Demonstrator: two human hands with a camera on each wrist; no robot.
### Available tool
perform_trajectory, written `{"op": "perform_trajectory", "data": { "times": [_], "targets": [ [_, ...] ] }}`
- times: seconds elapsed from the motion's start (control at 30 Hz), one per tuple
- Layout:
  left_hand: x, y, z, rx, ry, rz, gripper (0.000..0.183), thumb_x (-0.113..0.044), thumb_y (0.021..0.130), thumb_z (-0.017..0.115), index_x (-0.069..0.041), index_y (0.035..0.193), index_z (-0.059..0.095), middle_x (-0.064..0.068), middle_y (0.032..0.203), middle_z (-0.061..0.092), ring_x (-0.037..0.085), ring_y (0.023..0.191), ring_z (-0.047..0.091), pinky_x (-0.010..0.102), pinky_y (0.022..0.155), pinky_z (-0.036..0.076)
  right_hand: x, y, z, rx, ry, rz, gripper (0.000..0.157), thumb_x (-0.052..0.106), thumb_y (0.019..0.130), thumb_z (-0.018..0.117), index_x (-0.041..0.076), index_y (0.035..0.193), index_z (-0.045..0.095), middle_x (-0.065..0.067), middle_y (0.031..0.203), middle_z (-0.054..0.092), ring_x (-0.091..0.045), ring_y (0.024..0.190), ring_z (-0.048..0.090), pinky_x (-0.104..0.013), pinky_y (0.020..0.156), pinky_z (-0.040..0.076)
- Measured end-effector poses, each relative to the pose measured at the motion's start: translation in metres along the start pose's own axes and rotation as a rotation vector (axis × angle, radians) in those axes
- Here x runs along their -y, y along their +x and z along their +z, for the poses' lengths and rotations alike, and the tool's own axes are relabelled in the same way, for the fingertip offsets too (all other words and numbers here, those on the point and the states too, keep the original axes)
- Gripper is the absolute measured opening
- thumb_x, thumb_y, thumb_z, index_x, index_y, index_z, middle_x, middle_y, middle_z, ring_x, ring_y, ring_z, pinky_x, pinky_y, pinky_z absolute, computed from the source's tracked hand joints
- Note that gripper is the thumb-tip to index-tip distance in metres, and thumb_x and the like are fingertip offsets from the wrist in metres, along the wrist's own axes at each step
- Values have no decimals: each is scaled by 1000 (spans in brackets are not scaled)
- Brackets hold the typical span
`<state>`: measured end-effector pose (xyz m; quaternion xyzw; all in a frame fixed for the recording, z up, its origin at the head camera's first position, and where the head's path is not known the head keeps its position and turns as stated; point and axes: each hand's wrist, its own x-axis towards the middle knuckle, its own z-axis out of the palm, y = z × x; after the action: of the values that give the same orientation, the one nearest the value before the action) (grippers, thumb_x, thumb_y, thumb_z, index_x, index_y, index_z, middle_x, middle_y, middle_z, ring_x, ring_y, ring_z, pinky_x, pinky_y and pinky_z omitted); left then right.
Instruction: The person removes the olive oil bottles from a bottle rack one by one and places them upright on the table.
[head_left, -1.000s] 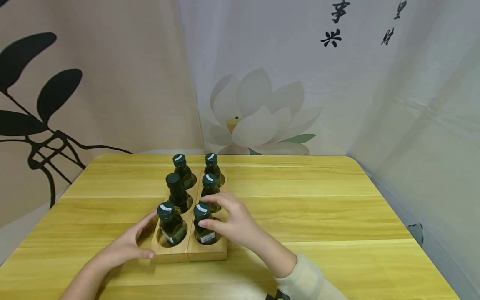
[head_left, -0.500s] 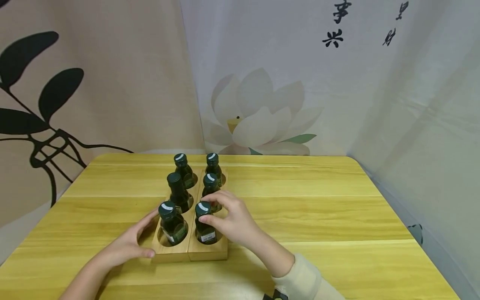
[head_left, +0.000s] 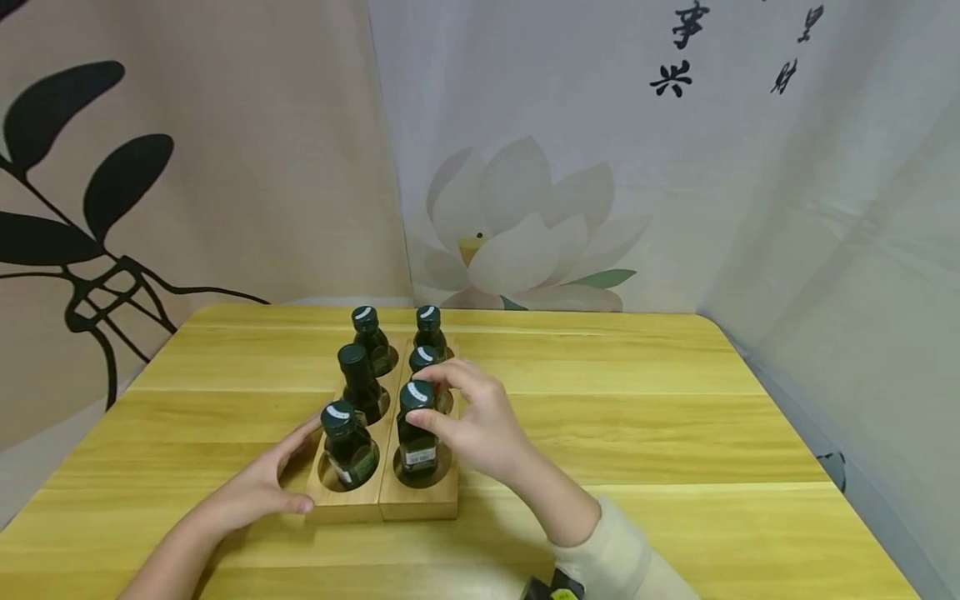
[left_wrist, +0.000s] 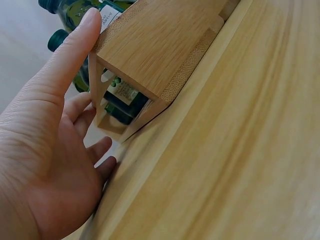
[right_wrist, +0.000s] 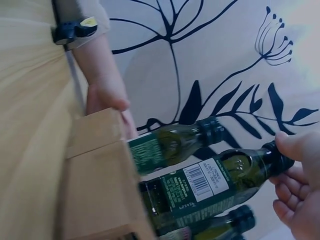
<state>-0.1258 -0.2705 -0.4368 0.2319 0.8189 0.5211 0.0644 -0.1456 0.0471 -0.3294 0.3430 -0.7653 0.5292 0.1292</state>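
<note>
My right hand pinches the dark green cap of a green glass olive oil bottle between thumb and fingers. This bottle is partly raised in the front hole of the right wooden rack; its barcode label shows in the right wrist view. My left hand rests at the front left corner of the left wooden rack, thumb near the front and fingers along the side. In the left wrist view its thumb touches the rack's edge, with the other fingers loosely bent beside it.
More capped bottles stand in the racks, such as the front left bottle and the middle left bottle. The two racks sit side by side on a wooden table. A printed cloth hangs behind the table.
My right hand has closed on the front right bottle's cap and raised the bottle partway out of its hole. My left hand stays at the rack.
</note>
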Motion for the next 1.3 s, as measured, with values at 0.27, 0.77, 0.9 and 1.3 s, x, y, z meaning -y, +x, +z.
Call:
{"op": "perform_trajectory", "data": {
  "times": [0.27,0.77,0.9,1.3],
  "targets": [
    [2,0,0,0,5,1,97,-33,78,81,-18,153,22,24,155,14,55,134,10,75,97,11,13,13,-17,-55,-14,-108,34,5,74,82,1,104,68,-1,91,63,-14,86,55,-30,80,50],
    [3,-1,0,-4,18,6,98,-31,77,81,-15,153,22,27,154,13,56,133,12,74,97,12,24,35,-62,-156,-57,-84,29,4,76,80,2,102,68,-2,88,63,-18,86,54,-34,80,48],
    [3,0,0,-3,27,3,99,-31,77,81,-12,153,21,28,154,13,57,132,14,74,97,13,22,44,-75,-194,-92,-76,26,5,77,80,2,100,69,-3,87,63,-19,83,55,-34,79,48],
    [2,0,-1,-1,64,-5,95,-32,79,80,-20,153,22,22,155,18,53,133,19,52,105,23,7,68,-101,-264,-154,40,25,7,80,79,1,102,69,-6,88,62,-23,82,52,-34,78,46]
  ]
}}
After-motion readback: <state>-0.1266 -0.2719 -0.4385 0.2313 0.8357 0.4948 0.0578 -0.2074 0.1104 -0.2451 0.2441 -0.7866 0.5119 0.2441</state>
